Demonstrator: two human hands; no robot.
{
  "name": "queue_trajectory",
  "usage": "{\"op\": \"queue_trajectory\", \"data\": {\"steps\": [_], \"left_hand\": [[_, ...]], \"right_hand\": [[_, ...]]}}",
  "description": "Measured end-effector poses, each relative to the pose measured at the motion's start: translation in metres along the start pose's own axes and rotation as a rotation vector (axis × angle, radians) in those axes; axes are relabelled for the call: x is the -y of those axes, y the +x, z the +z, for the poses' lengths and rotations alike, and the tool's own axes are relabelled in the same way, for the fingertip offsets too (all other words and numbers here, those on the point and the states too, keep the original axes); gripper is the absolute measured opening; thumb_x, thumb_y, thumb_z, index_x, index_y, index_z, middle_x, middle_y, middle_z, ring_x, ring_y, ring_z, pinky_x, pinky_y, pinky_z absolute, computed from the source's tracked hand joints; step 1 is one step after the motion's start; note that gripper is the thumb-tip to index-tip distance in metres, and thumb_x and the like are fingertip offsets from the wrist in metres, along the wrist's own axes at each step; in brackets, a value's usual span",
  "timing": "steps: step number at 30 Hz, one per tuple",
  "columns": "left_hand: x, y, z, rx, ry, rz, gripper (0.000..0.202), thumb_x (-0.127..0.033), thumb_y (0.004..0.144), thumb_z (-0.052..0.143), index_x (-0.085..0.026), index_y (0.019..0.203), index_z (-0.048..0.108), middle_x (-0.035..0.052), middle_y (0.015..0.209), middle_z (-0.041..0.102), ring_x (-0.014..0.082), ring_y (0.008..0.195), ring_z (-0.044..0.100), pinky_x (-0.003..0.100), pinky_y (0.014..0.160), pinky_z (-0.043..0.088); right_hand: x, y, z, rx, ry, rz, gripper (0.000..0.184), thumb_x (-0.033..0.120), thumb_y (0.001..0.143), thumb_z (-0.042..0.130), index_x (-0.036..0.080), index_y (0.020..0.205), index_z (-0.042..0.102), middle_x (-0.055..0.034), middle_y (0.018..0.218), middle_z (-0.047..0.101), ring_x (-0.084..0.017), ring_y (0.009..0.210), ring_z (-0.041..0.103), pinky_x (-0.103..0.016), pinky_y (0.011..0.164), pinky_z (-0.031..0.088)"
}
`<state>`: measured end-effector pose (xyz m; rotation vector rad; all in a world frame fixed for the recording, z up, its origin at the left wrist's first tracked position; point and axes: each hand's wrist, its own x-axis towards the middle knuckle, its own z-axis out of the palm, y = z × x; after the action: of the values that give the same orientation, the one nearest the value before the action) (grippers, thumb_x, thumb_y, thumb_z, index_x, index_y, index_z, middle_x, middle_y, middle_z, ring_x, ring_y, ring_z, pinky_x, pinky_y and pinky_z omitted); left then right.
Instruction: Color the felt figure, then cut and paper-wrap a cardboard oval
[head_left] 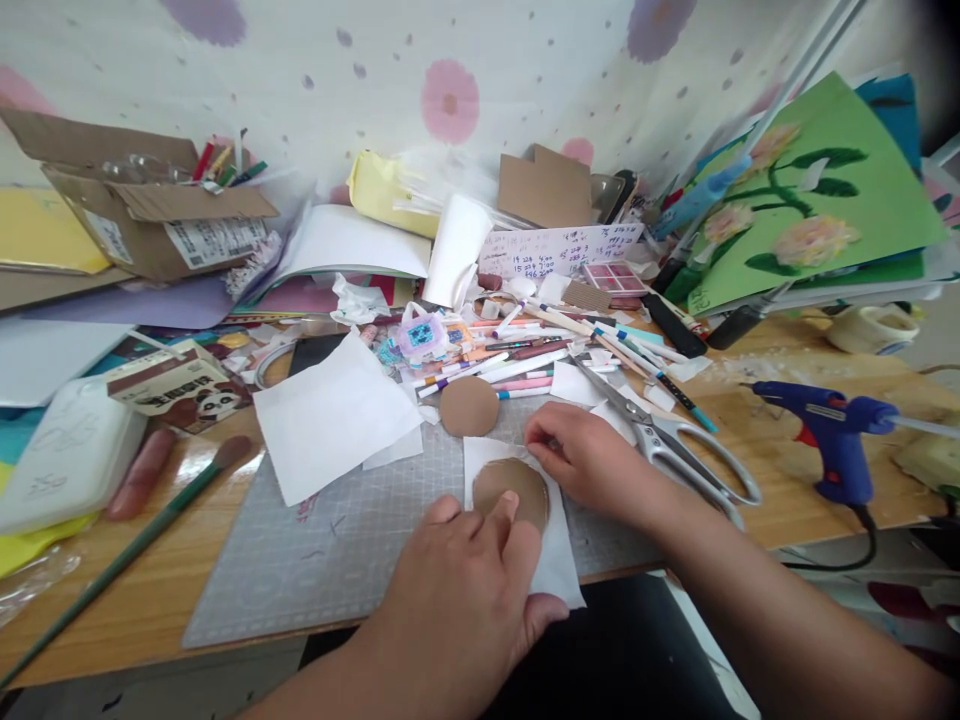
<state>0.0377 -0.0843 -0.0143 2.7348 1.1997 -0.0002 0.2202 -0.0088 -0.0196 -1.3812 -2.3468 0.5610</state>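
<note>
A brown cardboard disc (517, 485) lies on a white paper sheet (559, 560) on the grey cutting mat (330, 560). My left hand (465, 590) rests on the disc's near edge, fingers stretched flat and pressing down on it. My right hand (589, 455) sits at the disc's far right edge, fingertips pinched together at the rim; what they grip is too small to make out. A second brown disc (469, 406) lies loose just beyond, on the mat's far edge.
Large scissors (667, 440) lie right of my right hand. A blue glue gun (832, 430) stands further right. Markers and pens (525, 355) are heaped behind. White paper (330, 415), a paintbrush (135, 545), a white box (67, 455) and a cardboard box (150, 215) fill the left.
</note>
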Motion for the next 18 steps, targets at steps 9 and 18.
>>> {"op": "queue_trajectory", "data": {"steps": [9, 18], "left_hand": [[-0.002, -0.001, 0.001, -0.028, -0.024, -0.005, 0.042, -0.052, 0.086, 0.057, -0.013, 0.102, 0.063, 0.0202, 0.124, 0.064, 0.0322, 0.09, 0.07, 0.053, 0.081, 0.052], [-0.003, -0.002, 0.002, -0.021, -0.009, -0.007, 0.045, -0.054, 0.085, 0.057, -0.015, 0.106, 0.063, 0.0198, 0.125, 0.063, 0.0316, 0.091, 0.07, 0.052, 0.083, 0.051]], "right_hand": [[0.001, -0.017, 0.004, -0.059, 0.095, -0.184, 0.016, 0.008, 0.087, 0.048, 0.019, 0.08, 0.057, -0.0114, 0.113, 0.059, -0.021, 0.098, 0.062, -0.036, 0.083, 0.053], [-0.007, -0.027, 0.011, 0.004, -0.15, -0.277, 0.021, 0.01, 0.092, 0.045, 0.018, 0.087, 0.064, -0.0103, 0.112, 0.062, -0.023, 0.099, 0.058, -0.039, 0.084, 0.054]]}}
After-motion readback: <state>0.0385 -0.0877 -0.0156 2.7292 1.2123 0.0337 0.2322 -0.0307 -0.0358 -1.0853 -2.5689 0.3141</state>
